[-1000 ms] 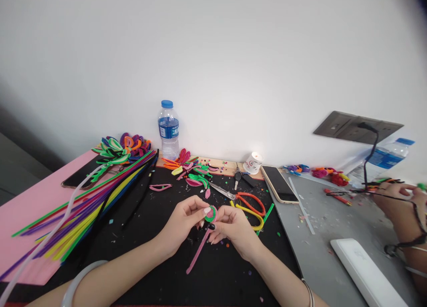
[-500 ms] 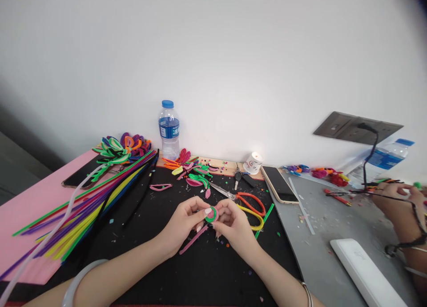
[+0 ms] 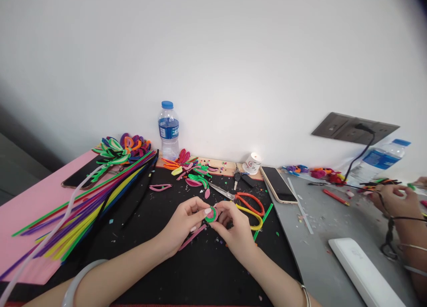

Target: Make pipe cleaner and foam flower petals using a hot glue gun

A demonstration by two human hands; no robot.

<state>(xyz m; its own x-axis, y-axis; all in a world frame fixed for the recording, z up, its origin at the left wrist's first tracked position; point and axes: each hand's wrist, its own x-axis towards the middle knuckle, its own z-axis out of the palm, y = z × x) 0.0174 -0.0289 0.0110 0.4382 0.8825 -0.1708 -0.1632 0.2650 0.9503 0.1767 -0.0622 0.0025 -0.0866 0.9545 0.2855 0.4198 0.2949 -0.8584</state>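
Between my two hands is a small coil of pink and green pipe cleaner (image 3: 211,215). My left hand (image 3: 187,220) pinches its left side with thumb and fingers. On the other side, the thumb and fingertips of my right hand (image 3: 234,226) grip its edge. A straight pink pipe cleaner length (image 3: 192,237) slants down beside my left fingers; whether it joins the coil is hidden. Just beyond my right hand lie scissors (image 3: 248,205) with red and yellow handles. Bent pink and green pipe cleaner pieces (image 3: 199,180) rest behind the coil on the black mat (image 3: 207,276).
Long coloured pipe cleaners (image 3: 83,209) fan out at left, near a bundle of looped ones (image 3: 115,149). A water bottle (image 3: 169,131), a paper cup (image 3: 252,163) and a phone (image 3: 279,185) stand or lie along the wall. At right, a co-worker's hand (image 3: 395,202) works near a cable.
My right fingers have shifted slightly around the coil, which stays in both hands. At right, the co-worker's hand has moved, and a red-handled tool beside it now lies apart from the cable.
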